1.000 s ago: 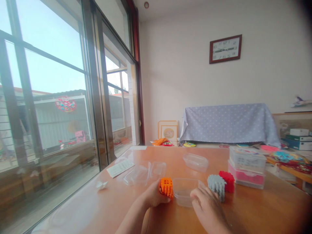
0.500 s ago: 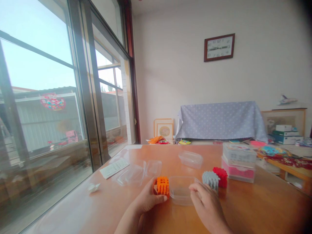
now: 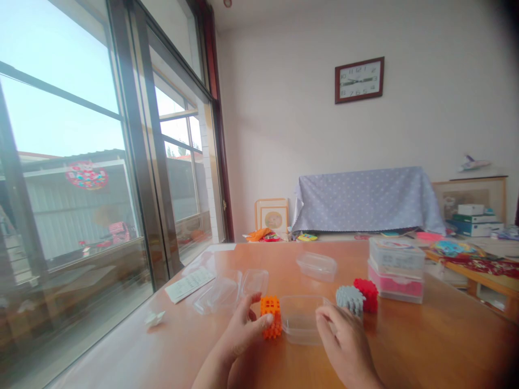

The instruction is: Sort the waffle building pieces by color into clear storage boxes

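An orange toothed block piece (image 3: pixel 271 317) stands on the wooden table, just left of a clear plastic tub (image 3: pixel 304 324). My left hand (image 3: pixel 247 327) is beside the orange piece with thumb and fingers apart, the thumb tip close to its left side. On the tub's right side is my right hand (image 3: pixel 343 337), its fingers curled together near the rim; whatever they may hold is hidden. Behind the right hand sit a grey toothed piece (image 3: pixel 349 299) and a red one (image 3: pixel 366 295), side by side.
Clear lids (image 3: pixel 219 292) lie left of the tub, with a printed card (image 3: pixel 190 284) and a crumpled white scrap (image 3: pixel 154 319) farther left. Another clear container (image 3: pixel 317 266) is at the back. Stacked clear boxes (image 3: pixel 396 270), one holding something pink, stand at the right.
My left hand has loosened from the orange piece and its fingers have spread, leaving the piece standing on the table. The view has shifted slightly. My right hand is almost unchanged.
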